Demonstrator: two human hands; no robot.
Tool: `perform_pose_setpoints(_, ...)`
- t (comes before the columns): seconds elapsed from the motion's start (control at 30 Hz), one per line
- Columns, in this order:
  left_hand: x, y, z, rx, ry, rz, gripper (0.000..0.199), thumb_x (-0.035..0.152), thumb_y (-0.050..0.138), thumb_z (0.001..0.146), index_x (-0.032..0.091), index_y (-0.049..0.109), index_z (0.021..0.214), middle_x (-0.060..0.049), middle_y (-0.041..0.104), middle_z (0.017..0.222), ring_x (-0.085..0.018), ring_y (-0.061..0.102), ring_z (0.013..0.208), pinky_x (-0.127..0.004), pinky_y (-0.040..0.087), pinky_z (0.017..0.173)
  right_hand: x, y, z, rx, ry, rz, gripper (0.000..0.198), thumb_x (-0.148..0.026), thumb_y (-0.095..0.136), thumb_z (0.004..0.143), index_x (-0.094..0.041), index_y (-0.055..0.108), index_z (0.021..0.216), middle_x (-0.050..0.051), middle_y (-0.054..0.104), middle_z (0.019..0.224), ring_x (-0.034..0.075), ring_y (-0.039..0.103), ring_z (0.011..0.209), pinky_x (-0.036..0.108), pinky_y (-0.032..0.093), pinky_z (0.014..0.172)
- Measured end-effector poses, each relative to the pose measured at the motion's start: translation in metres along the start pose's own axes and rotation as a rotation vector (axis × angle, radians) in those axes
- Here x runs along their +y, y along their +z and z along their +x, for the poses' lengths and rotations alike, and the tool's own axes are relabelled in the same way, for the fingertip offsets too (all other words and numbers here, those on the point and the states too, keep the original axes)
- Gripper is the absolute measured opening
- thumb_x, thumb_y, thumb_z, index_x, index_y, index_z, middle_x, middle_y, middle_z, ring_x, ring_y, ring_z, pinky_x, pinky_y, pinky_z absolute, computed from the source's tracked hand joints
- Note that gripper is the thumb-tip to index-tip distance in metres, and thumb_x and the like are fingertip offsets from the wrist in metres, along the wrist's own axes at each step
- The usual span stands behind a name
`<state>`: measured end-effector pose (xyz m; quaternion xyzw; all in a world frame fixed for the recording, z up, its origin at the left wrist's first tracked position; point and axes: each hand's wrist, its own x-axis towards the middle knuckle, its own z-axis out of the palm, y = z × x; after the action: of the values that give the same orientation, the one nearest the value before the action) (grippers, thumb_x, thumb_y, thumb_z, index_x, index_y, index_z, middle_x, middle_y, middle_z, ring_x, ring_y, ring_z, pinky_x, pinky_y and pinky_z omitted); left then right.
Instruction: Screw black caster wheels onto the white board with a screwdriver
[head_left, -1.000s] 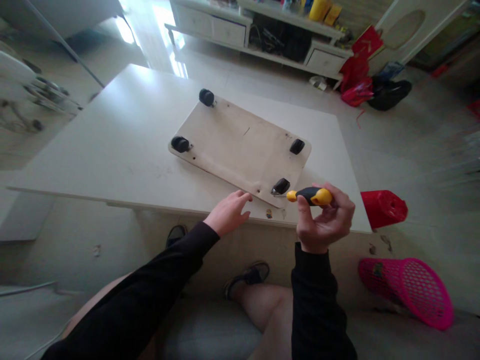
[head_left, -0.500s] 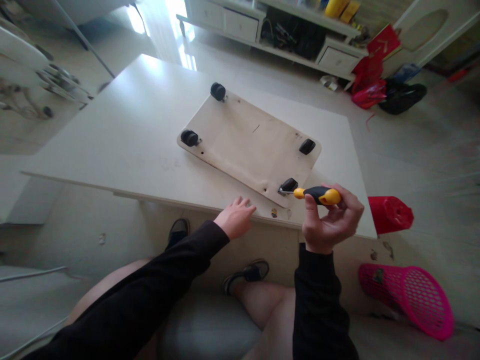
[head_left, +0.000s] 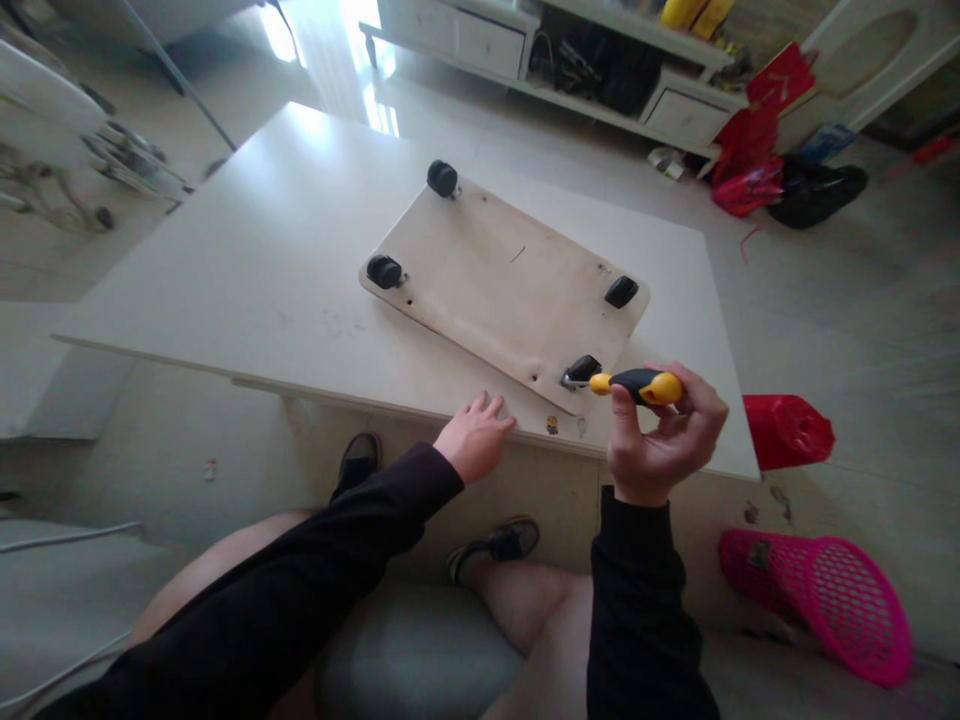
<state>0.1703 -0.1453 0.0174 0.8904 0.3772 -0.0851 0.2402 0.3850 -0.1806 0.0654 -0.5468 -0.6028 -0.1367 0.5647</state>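
A pale rectangular board (head_left: 502, 285) lies on the white table (head_left: 247, 240), with black caster wheels at its corners facing up. My right hand (head_left: 664, 435) is closed round a yellow and black screwdriver (head_left: 636, 386). The screwdriver's shaft reaches left to the base of the near right caster (head_left: 582, 369); whether its tip sits in a screw is too small to tell. My left hand (head_left: 476, 437) rests with fingers spread on the table's near edge, just short of the board, holding nothing.
At the table's right end stands a red bin (head_left: 791, 432). A pink mesh basket (head_left: 825, 600) lies on the floor at lower right. Beyond the table is a white cabinet (head_left: 487, 45), with red and black bags (head_left: 817, 192) beside it. Small stickers (head_left: 553, 425) mark the table's near edge.
The whole view has shifted slightly. My left hand's fingers lie a little flatter on the table edge. The screwdriver stays at the same caster in my right hand.
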Motion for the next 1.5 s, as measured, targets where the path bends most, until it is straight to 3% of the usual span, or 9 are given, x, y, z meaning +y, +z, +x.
perform_pose_setpoints(0.47,0.007,0.002,0.0,0.004,-0.016,0.019,0.05,0.015,0.059,0.097,0.018,0.064,0.147,-0.023,0.049,0.162,-0.048,0.04,0.156,-0.058,0.052,0.114,0.006,0.001,0.002,-0.143,-0.036,-0.042,0.062,-0.032,0.085,0.088,-0.028,0.057,0.143,0.007,0.071,0.128,0.024,0.078,0.11,0.035,0.069,0.078)
perform_pose_setpoints(0.67,0.008,0.001,-0.001,0.014,-0.014,0.018,0.05,0.014,0.057,0.097,0.018,0.063,0.146,-0.023,0.049,0.161,-0.047,0.04,0.155,-0.059,0.052,0.112,0.014,0.004,0.007,-0.132,-0.076,0.025,0.055,-0.03,0.082,0.09,-0.032,0.058,0.139,0.004,0.062,0.118,0.021,0.077,0.104,0.037,0.068,0.081)
perform_pose_setpoints(0.9,0.009,0.002,0.0,0.007,-0.024,0.019,0.05,0.016,0.058,0.096,0.018,0.062,0.147,-0.024,0.047,0.163,-0.047,0.039,0.156,-0.06,0.051,0.112,0.009,0.002,0.009,-0.182,-0.078,-0.029,0.04,-0.032,0.054,0.103,-0.026,0.058,0.143,0.012,0.069,0.131,0.028,0.074,0.12,0.05,0.066,0.097)
perform_pose_setpoints(1.23,0.011,-0.001,-0.002,0.0,-0.019,0.041,0.049,0.017,0.055,0.099,0.016,0.061,0.148,-0.025,0.046,0.164,-0.048,0.04,0.156,-0.06,0.05,0.113,0.004,0.006,0.018,0.002,-0.137,0.011,0.029,-0.027,0.077,0.09,-0.025,0.063,0.115,0.007,0.072,0.119,0.025,0.076,0.105,0.048,0.068,0.088)
perform_pose_setpoints(1.4,0.012,-0.001,-0.002,0.0,-0.016,0.041,0.052,0.016,0.056,0.097,0.015,0.061,0.149,-0.027,0.045,0.165,-0.05,0.038,0.157,-0.061,0.05,0.113,0.004,0.004,0.017,-0.01,-0.122,0.001,0.025,-0.025,0.068,0.094,-0.024,0.071,0.119,0.01,0.075,0.123,0.03,0.076,0.113,0.056,0.066,0.094)
perform_pose_setpoints(1.5,0.012,0.001,-0.002,0.014,-0.014,0.035,0.051,0.015,0.056,0.097,0.015,0.062,0.147,-0.027,0.045,0.165,-0.049,0.039,0.156,-0.061,0.05,0.112,0.003,0.002,0.018,0.008,-0.143,-0.053,0.031,-0.023,0.079,0.087,-0.024,0.076,0.117,0.008,0.073,0.109,0.027,0.073,0.102,0.048,0.064,0.083)
